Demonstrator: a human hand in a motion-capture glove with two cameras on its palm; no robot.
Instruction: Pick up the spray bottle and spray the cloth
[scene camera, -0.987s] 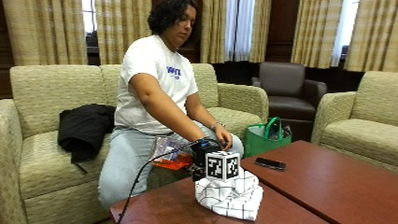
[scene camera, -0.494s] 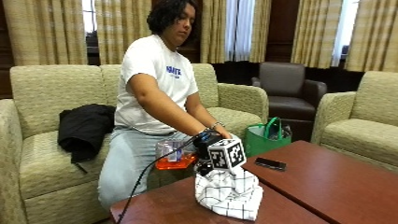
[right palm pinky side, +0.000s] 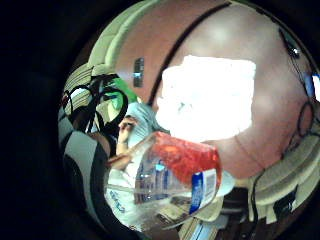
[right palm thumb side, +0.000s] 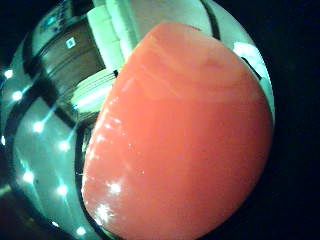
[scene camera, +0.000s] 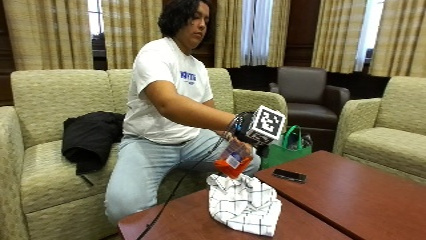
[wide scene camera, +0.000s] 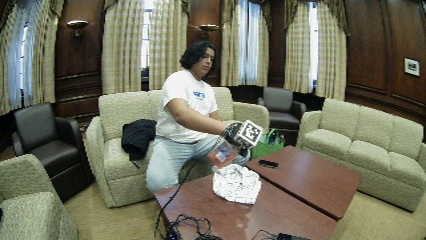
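Formal lounge: wood-panelled walls (wide scene camera: 86, 60), heavy curtains (wide scene camera: 166, 40), sofas (wide scene camera: 373, 145), armchairs (wide scene camera: 283, 105).

Spray bottle (scene camera: 233, 159): clear plastic body with orange base and a white-and-blue label, held tilted in the air, orange end lowest, directly above the cloth (scene camera: 243, 202). Cloth: white with a thin dark grid, crumpled in a heap at the table's near-left part.

We see bare table (scene camera: 346, 195) beyond the cloth (scene camera: 243, 202), only a phone (scene camera: 289, 175) lying on it; the spray bottle (scene camera: 233, 160) hangs just above the cloth
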